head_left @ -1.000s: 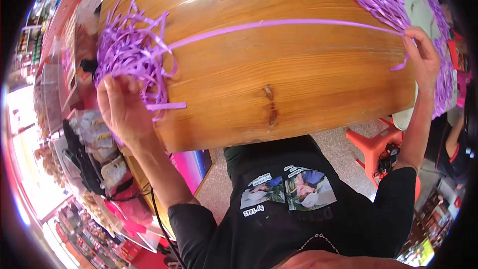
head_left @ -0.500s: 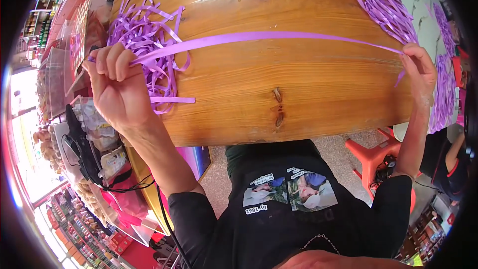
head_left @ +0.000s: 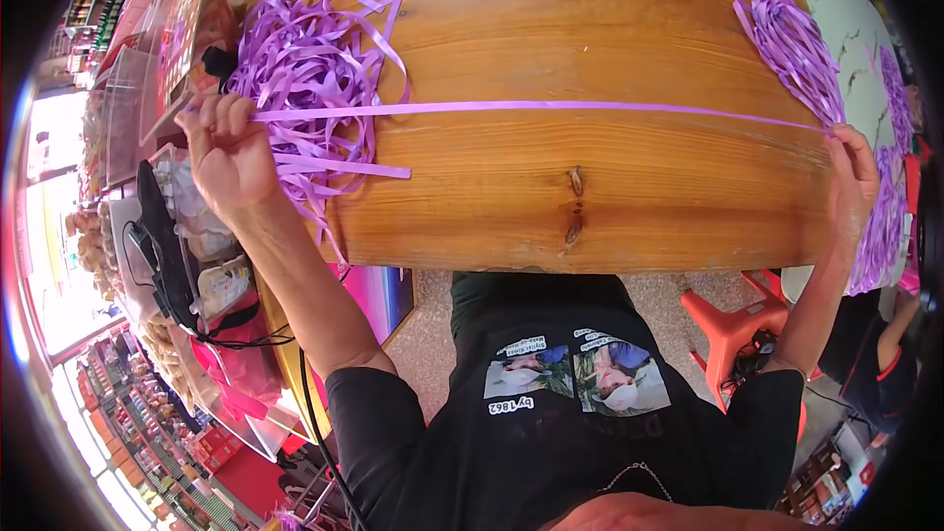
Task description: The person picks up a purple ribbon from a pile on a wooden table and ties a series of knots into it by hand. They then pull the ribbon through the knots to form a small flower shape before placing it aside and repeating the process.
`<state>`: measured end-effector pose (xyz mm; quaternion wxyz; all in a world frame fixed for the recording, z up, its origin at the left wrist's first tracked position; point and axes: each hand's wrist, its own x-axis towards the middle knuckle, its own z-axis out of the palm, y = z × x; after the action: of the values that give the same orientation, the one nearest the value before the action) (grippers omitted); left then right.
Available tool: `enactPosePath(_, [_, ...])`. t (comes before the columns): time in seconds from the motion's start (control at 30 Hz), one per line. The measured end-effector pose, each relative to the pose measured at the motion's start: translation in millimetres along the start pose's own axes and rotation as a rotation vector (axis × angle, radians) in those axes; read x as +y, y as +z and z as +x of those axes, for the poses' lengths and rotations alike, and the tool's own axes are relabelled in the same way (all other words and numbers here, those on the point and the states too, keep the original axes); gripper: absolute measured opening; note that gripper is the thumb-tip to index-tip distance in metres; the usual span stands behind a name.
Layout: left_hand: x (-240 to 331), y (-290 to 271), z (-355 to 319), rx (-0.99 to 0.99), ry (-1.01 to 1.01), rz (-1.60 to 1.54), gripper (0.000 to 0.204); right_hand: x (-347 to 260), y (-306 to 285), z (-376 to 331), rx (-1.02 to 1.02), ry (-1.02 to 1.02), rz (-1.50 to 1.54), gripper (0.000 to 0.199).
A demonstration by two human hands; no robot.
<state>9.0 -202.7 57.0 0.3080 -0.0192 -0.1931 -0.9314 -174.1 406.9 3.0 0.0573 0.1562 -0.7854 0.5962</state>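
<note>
A purple ribbon (head_left: 551, 105) is stretched nearly straight across the wooden table (head_left: 492, 206). My left hand (head_left: 228, 147) grips its left end with curled fingers, beside a loose, tangled heap of purple ribbon (head_left: 315, 69). At the far right end, my right hand (head_left: 852, 182) pinches the ribbon between thumb and fingers. Just beyond that hand lies a neater bundle of purple ribbon strands (head_left: 792, 54) at the table's right side.
On the right, a white marbled surface carries more purple ribbon bundles (head_left: 873, 251). An orange stool (head_left: 728, 334) stands under the right side. Clear boxes and a black cable (head_left: 162, 265) crowd the left. Another person's arm (head_left: 890, 334) shows at far right.
The ribbon has gone from a slack, upward-bowed curve to nearly straight. Both hands are slightly lower in view, and the whole table view has shifted a little.
</note>
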Motion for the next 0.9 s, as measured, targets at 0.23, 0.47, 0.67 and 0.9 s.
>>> enactPosePath(0.23, [-94, 27, -32, 0.102, -0.021, 0.636, 0.02, -7, -2, 5, 0.067, 0.1, 0.245, 0.024])
enactPosePath(0.47, [-150, 50, -77, -0.095, -0.164, 0.813, 0.019, -83, 113, 15, -0.256, -0.348, 0.019, 0.028])
enactPosePath(0.67, [-172, 56, -87, -0.436, -0.006, 1.177, 0.025, -132, 177, 12, -0.439, -0.392, 0.136, 0.033])
enactPosePath(0.9, [-183, 56, -84, -0.581, 0.093, 1.273, 0.013, -128, 200, 14, -0.589, -0.429, 0.188, 0.025])
